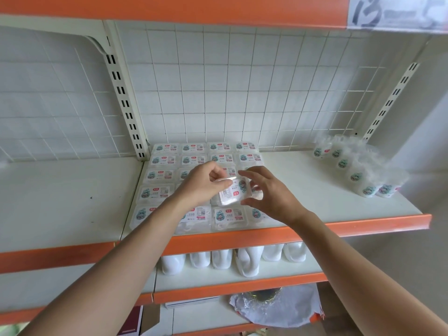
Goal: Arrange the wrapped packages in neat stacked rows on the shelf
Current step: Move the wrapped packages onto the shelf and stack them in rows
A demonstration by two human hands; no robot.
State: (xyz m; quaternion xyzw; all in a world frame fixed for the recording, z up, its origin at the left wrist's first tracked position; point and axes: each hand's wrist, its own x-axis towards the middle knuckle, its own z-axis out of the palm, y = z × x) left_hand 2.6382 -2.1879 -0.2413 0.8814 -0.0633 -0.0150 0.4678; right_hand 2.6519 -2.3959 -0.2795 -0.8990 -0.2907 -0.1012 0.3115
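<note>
Hovering askew just above the laid rows, one flat clear-wrapped package with a white printed label (234, 191) is pinched at its upper left edge between thumb and fingers of the left hand (202, 184). The right hand (274, 194) is spread, loosely cupped at the package's right side; contact cannot be told. A block of like packages (160, 175) is already laid flat in tidy rows on the left part of the white metal shelf with orange front lip (315, 187), so roughly the bulk looks done. Left to do, as judged: the held one is not yet set down, and a tumbled heap of wrapped packages (354, 166) lies well apart at the right. Part of the front rows is hidden by the forearms. Behind, a white wire grid panel (218, 93) is seen; below, white plastic jugs (249, 260) and a crumpled clear bag (276, 309).
</note>
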